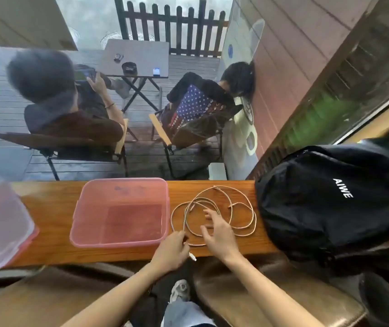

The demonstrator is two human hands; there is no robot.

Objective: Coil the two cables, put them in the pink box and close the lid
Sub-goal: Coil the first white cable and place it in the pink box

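Two white cables [243,210] lie in loose tangled loops on the wooden counter, right of the pink box [117,241]. The box is open and holds nothing; its clear lid with a red rim [2,227] lies apart at the far left. My left hand [171,252] pinches one cable near its end at the counter's front edge, and a white plug [192,256] sticks out below the fingers. My right hand [217,232] hovers over the loops with fingers spread, holding nothing.
A black backpack [330,204] stands on the counter at the right, close to the cables. Beyond the counter, through glass, two persons sit on folding chairs by a small table [139,57]. Brown stools are below the counter.
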